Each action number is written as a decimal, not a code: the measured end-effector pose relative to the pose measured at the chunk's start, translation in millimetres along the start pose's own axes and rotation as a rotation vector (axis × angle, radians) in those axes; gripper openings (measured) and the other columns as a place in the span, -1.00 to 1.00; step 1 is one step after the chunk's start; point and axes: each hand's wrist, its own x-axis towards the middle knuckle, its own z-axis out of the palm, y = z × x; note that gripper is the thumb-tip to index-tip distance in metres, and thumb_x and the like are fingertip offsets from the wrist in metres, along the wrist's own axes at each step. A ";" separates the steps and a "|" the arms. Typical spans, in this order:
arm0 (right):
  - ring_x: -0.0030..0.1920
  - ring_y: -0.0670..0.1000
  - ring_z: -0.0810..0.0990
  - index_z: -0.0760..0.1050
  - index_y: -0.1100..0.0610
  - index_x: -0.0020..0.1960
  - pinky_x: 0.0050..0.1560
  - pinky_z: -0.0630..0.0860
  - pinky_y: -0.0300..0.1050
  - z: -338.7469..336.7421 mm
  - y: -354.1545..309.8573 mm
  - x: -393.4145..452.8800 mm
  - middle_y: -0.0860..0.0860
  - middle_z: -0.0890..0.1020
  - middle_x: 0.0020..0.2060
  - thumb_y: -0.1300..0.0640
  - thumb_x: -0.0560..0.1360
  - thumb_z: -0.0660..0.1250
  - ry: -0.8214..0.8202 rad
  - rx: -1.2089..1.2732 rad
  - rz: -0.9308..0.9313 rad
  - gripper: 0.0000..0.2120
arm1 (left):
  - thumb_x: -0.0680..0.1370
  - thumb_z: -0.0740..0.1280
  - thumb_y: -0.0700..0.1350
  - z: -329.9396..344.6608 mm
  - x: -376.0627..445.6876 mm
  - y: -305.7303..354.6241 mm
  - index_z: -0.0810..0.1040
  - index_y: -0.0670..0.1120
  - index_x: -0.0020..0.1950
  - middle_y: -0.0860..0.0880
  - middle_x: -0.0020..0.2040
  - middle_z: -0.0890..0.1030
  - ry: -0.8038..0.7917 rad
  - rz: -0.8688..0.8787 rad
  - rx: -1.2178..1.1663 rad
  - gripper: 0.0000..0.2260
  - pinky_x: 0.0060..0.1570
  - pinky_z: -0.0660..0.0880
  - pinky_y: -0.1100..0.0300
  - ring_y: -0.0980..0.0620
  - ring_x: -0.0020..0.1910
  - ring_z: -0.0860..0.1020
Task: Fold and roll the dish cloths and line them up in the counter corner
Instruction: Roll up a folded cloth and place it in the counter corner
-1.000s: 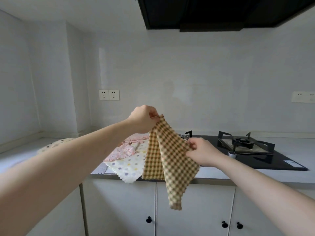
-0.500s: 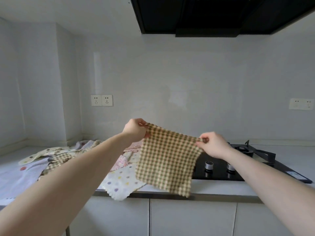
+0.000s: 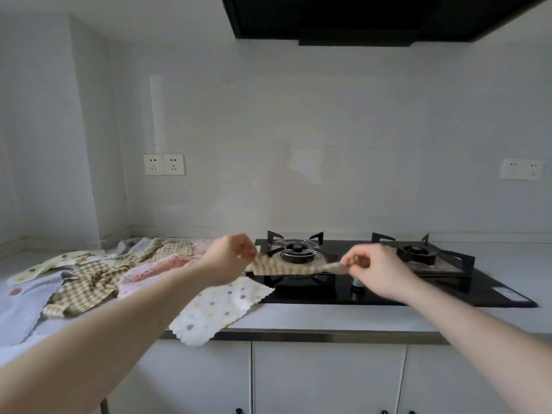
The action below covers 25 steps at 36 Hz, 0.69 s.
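A brown checked dish cloth (image 3: 286, 267) is stretched almost flat and edge-on between my hands, just above the black hob. My left hand (image 3: 230, 258) pinches its left corner and my right hand (image 3: 376, 270) pinches its right corner. On the counter to the left lies a loose heap of cloths: a white one with coloured dots (image 3: 221, 306) hanging over the front edge, a pink dotted one (image 3: 155, 267), another brown checked one (image 3: 89, 285) and a pale lilac one (image 3: 18, 309). The counter corner (image 3: 119, 240) lies behind the heap.
A black gas hob (image 3: 388, 291) with two burners fills the counter's middle and right. White counter (image 3: 328, 318) runs along the front, with cabinet doors below. Wall sockets (image 3: 163, 164) sit above the heap, and a dark hood (image 3: 358, 19) hangs overhead.
The checked cloth first hung bunched, then was spread out upright between both hands. Now both hands have lowered it and tipped it nearly level over the hob.
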 end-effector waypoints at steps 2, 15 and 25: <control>-0.33 -0.25 0.55 0.66 -0.14 -0.20 -0.29 0.41 -0.41 15.0 9.7 -17.1 -0.27 0.62 -0.38 0.17 0.45 0.49 -0.082 0.002 0.024 -0.81 | 0.60 0.36 -0.12 14.7 -13.6 -9.8 0.60 0.01 0.01 0.09 -0.01 0.66 -0.084 0.017 0.060 -0.96 0.07 0.58 0.22 0.10 0.03 0.63; -0.29 -0.24 0.56 0.64 -0.14 -0.09 -0.20 0.44 -0.32 62.5 45.5 -32.8 -0.17 0.64 -0.32 0.05 0.53 0.42 -0.130 0.105 0.154 -0.92 | 0.59 0.34 -0.10 50.6 -26.4 -39.4 0.57 0.02 -0.03 0.07 -0.02 0.67 -0.232 -0.034 0.060 -0.97 -0.08 0.49 0.26 0.04 -0.05 0.60; -0.20 -0.11 0.67 0.59 -0.10 -0.03 -0.11 0.60 -0.12 84.8 48.6 10.9 -0.10 0.70 -0.27 0.10 0.54 0.44 0.112 0.230 0.229 -0.90 | 0.67 0.25 -0.06 71.3 15.8 -53.8 0.53 -0.06 -0.04 -0.06 -0.09 0.65 -0.002 -0.177 -0.140 -0.86 -0.31 0.41 0.25 0.06 -0.24 0.54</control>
